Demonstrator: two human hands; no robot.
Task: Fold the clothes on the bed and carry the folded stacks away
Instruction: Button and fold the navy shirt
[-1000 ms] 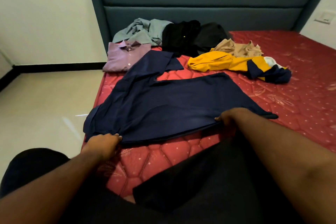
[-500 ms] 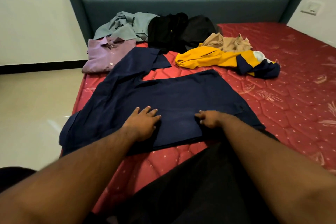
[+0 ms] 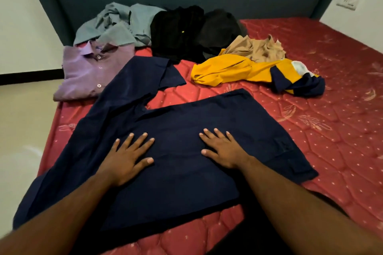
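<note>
Both hands now spread flat, left hand (image 3: 127,158) and right hand (image 3: 222,150) pressing navy shirt (image 3: 176,172); long axis runs left-right; sleeve nearer left hand.

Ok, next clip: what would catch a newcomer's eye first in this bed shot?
Probably the navy shirt spread across the near part of the red mattress, with the left hand and right hand pressed flat on it, fingers spread. Next, the bright yellow and navy garment lying crumpled further back on the right. A folded purple shirt sits at the far left edge, with grey and black clothes heaped by the headboard.
</note>
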